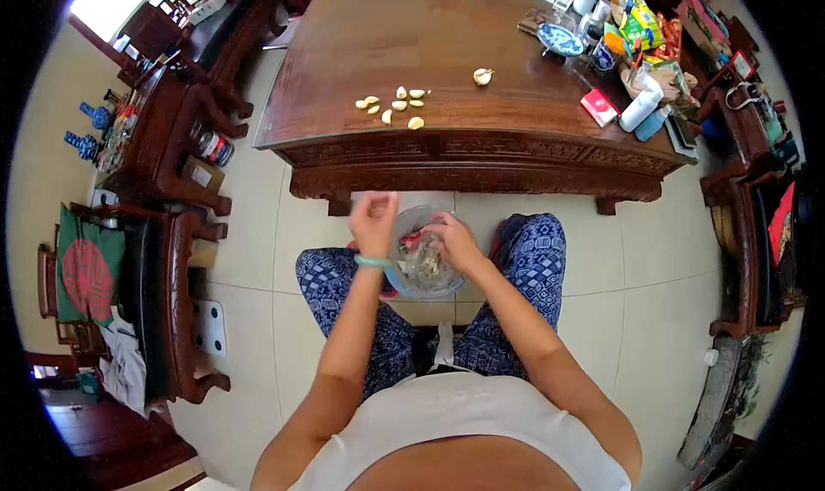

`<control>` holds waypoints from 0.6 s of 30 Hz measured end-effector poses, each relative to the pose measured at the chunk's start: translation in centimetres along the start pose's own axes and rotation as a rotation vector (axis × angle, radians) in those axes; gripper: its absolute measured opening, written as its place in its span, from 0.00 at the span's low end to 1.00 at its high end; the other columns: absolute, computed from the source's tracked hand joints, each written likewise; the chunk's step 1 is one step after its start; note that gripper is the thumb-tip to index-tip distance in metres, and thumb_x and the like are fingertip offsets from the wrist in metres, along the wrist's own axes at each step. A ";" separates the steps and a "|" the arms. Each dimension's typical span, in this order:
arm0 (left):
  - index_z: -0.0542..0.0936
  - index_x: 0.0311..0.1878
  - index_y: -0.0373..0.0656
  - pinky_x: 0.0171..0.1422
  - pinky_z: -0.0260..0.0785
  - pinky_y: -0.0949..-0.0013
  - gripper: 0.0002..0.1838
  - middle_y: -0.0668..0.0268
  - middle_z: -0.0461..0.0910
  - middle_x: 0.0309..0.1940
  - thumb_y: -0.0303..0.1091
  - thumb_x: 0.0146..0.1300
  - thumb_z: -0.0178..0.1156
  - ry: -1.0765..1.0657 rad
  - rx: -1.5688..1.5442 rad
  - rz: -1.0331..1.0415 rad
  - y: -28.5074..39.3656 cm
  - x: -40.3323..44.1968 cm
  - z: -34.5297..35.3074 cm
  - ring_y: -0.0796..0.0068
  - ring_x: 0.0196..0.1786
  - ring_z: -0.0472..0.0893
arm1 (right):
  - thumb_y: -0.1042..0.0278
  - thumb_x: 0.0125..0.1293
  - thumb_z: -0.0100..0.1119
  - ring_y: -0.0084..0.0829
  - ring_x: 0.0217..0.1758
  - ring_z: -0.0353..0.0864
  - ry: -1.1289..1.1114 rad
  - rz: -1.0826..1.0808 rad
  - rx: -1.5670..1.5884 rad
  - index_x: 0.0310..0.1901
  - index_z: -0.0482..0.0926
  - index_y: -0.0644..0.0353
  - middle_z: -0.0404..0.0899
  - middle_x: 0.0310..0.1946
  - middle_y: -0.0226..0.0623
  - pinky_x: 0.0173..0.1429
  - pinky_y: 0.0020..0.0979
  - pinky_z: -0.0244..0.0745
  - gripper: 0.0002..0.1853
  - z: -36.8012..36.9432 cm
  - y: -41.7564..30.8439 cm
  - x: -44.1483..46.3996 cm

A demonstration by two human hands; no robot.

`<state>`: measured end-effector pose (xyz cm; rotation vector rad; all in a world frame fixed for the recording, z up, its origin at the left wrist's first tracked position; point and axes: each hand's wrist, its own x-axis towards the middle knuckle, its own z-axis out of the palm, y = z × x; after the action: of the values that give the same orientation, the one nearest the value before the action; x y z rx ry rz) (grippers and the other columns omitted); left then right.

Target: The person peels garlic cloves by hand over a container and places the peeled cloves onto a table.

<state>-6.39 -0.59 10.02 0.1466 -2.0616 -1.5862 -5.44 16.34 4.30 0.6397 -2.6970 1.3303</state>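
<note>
My left hand (375, 223), with a pale green bangle (372, 261) on its wrist, is raised at the left rim of a clear waste bin (398, 276). Its fingers are curled together, and whatever they may hold is hidden. Over the bin's right side reaches my right hand (455, 242), fingers bent but apart, with nothing visible in them. Inside the bin lie pale scraps and peelings (423, 266) and something red. On the table beyond both hands are several peeled garlic cloves (400, 105) and a partly broken garlic bulb (483, 77).
The bin stands on the tiled floor between my knees, before a dark wooden table (361, 53) with a carved edge. Bottles (640, 109), a red box (599, 107), a blue-and-white dish (560, 39) and snack packets (640, 23) crowd its right end. Wooden chairs flank both sides.
</note>
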 end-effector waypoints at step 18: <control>0.81 0.40 0.41 0.36 0.70 0.64 0.11 0.58 0.76 0.30 0.31 0.52 0.62 -0.006 0.491 0.245 -0.3 16.3 1.9 0.62 0.28 0.77 | 0.65 0.52 0.63 0.43 0.50 0.66 0.474 0.051 -0.528 0.56 0.69 0.51 0.65 0.48 0.45 0.54 0.40 0.64 0.27 -14.2 2.8 20.9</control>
<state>-21.28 -5.41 14.98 0.0590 -2.3349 -0.9202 -27.29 21.82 16.07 0.1722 -2.4987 0.6119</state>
